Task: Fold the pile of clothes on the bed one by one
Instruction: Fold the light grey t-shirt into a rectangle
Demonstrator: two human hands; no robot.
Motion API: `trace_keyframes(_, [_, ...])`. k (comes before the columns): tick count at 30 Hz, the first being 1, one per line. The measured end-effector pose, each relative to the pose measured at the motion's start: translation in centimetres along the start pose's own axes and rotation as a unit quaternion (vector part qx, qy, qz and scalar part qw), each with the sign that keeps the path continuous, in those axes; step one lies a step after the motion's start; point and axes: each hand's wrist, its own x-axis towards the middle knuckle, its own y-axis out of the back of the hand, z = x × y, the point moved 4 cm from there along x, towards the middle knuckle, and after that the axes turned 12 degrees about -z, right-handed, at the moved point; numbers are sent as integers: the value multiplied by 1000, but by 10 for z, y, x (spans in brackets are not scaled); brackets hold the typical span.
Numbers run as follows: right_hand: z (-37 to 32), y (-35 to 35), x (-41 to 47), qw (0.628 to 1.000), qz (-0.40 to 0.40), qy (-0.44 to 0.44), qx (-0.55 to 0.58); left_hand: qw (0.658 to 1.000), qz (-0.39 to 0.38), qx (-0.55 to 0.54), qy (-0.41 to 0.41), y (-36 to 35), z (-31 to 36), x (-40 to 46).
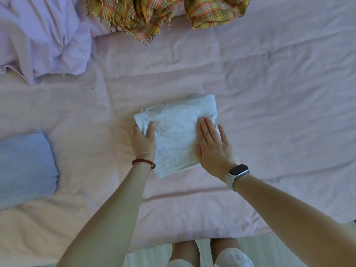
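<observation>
Head view, looking straight down: nearest the camera, the person's 2 bare legs stand on a pale striped floor point(256, 247) at the foot edge of the bed. Up from there, 2 bare forearms reach onto the wrinkled pale pink bedsheet point(269, 112).

The left hand point(143, 139) wears a dark red beaded bracelet point(143, 163) and a thin chain on the wrist. Its thumb lies on top of the cloth and the fingers curl under the left edge, so it grips the folded light grey knit garment point(177, 132) there. The right hand point(213, 145), with a dark-faced smartwatch on a white strap point(238, 173), lies flat on the garment's right side, fingers straight and close together, thumb spread out to the side, palm pressing down.

The grey garment itself sits in the middle of the bed, folded into a compact, roughly square packet, tilted a little, flat on the sheet between the 2 hands.

Off to the left, well apart from the hands, a folded light blue cloth point(25, 166) lies at the frame's edge. Farther up on the left, a crumpled lilac garment point(44, 35) lies in a loose heap. At the far edge, a yellow and orange plaid fabric with frayed fringe point(150, 14) is bunched in 2 lumps, near the lilac heap.
</observation>
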Motion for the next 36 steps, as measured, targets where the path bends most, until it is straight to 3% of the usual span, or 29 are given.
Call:
trace_keyframes(5, [5, 0, 2, 1000, -10, -13, -2, 999, 27, 31, 10, 6, 4, 23])
trace_keyframes(8, [3, 18, 3, 999, 30, -16, 36, 999, 46, 3, -8, 9, 17, 18])
trace_keyframes(9, [2, 26, 6, 998, 51, -16, 44, 995, 76, 60, -33, 11, 22, 13])
trace_keyframes(11, [-3, 38, 18, 996, 78, -6, 39, 953, 134, 228, -150, 8, 29, -1])
trace_keyframes(14, [-8, 34, 45, 998, 62, 20, 23, 856, 61, 396, -326, -23, 21, -25])
trace_keyframes(16, [-5, 22, 55, 999, 40, 28, 18, 827, 17, 452, -333, -37, 1, -23])
trace_keyframes(18, [1, 11, 59, 999, 32, 36, 13, 822, -1, 489, -292, -42, -17, -11])
trace_keyframes(23, [2, 8, 65, 999, 15, 39, 15, 840, -71, 467, -265, -42, -22, 7])
trace_keyframes(27, [13, 14, 50, 984, 69, 30, 161, 910, -35, 341, -233, -27, -19, -4])
trace_keyframes(29, [27, 14, 35, 945, 78, -44, 315, 965, -17, 223, -140, -19, -28, -10])
trace_keyframes(31, [37, 3, 23, 873, 19, -119, 473, 994, -25, 91, -55, -15, -41, -13])
trace_keyframes(34, [39, -2, 19, 787, -49, -150, 596, 996, -64, -6, -58, -17, -38, -12])
trace_keyframes(36, [39, -1, 22, 781, -71, -143, 604, 993, -94, -27, -63, -21, -33, -10])
